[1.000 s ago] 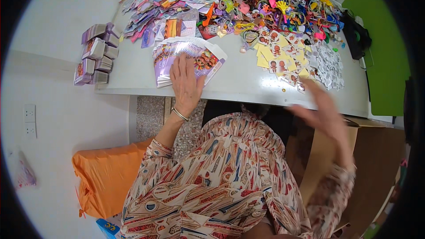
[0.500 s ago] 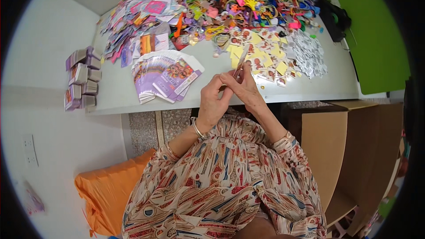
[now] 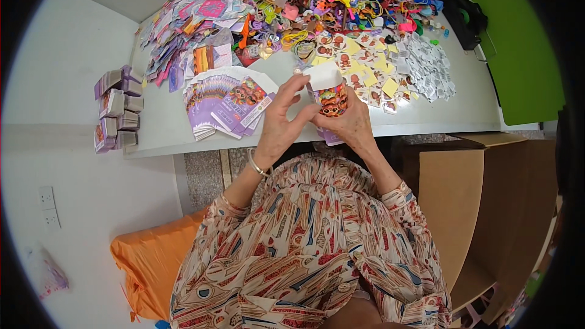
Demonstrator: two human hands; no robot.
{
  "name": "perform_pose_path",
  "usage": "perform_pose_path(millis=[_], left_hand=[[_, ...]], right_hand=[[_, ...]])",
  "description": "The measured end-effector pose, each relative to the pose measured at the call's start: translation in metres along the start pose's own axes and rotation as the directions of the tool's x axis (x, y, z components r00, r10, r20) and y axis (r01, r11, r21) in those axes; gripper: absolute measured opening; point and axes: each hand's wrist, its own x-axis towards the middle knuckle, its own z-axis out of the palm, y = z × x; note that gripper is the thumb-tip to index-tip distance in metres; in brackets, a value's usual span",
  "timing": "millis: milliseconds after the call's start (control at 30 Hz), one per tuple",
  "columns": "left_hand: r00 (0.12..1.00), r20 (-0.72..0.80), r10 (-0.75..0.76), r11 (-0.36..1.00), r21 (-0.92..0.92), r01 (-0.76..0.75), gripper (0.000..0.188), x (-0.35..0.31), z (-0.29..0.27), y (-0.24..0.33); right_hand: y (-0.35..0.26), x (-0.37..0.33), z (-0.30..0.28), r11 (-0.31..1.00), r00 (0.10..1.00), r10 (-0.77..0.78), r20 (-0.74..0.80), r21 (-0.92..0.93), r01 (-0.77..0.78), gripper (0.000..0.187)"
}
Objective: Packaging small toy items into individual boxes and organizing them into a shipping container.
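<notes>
A small printed carton (image 3: pixel 331 102), purple with a colourful picture, is held upright above the table's front edge. Its white top flap (image 3: pixel 324 77) stands open. My right hand (image 3: pixel 353 123) is closed round the carton's right side, with the thumb across its front. At the left side, my left hand (image 3: pixel 283 123) has its fingers apart; the thumb tip reaches the carton's edge and the index finger is by the flap. Left of my hands lies a fanned stack of flat purple cartons (image 3: pixel 222 106). What the carton contains is hidden from me.
Piles of printed cards (image 3: pixel 183 39) and small colourful toys (image 3: pixel 341 3) cover the table's back. Picture stickers (image 3: pixel 365 76) and small silvery packets (image 3: pixel 426 67) lie to the right. Filled purple boxes (image 3: pixel 116 109) stand at the left edge. A cardboard box (image 3: pixel 451 207) sits below right.
The carton was seen edge-on and thin between both hands; now its printed front faces me and the white flap shows. My left hand has moved slightly left and its fingers have spread.
</notes>
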Motion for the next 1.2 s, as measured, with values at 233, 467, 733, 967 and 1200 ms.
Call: perform_pose_path(millis=[233,467,733,967,1200], left_hand=[[0.929,0.219,-0.297,0.890,-0.290,0.353,0.030,0.006,0.002,-0.010],[0.871,0.450,-0.199,0.928,-0.199,0.315,0.052,0.016,-0.007,0.005],[0.691,0.685,-0.231,0.967,0.081,0.243,0.076,0.024,-0.017,0.013],[0.743,0.651,-0.157,0.959,0.281,-0.045,0.075,0.008,-0.011,0.012],[0.879,0.462,0.117,0.923,0.275,-0.268,0.069,-0.013,0.010,0.020]], right_hand=[[0.010,-0.004,-0.017,0.921,0.971,-0.134,0.198,0.388,0.048,0.051],[0.018,-0.013,-0.037,0.750,0.894,-0.018,0.447,0.598,-0.284,0.040],[0.026,-0.018,-0.040,0.813,0.848,-0.090,0.523,0.530,-0.240,0.038],[0.025,-0.023,-0.038,0.749,0.857,-0.044,0.514,0.585,-0.312,0.038],[0.029,-0.023,-0.043,0.796,0.875,-0.008,0.484,0.533,-0.288,0.032]])
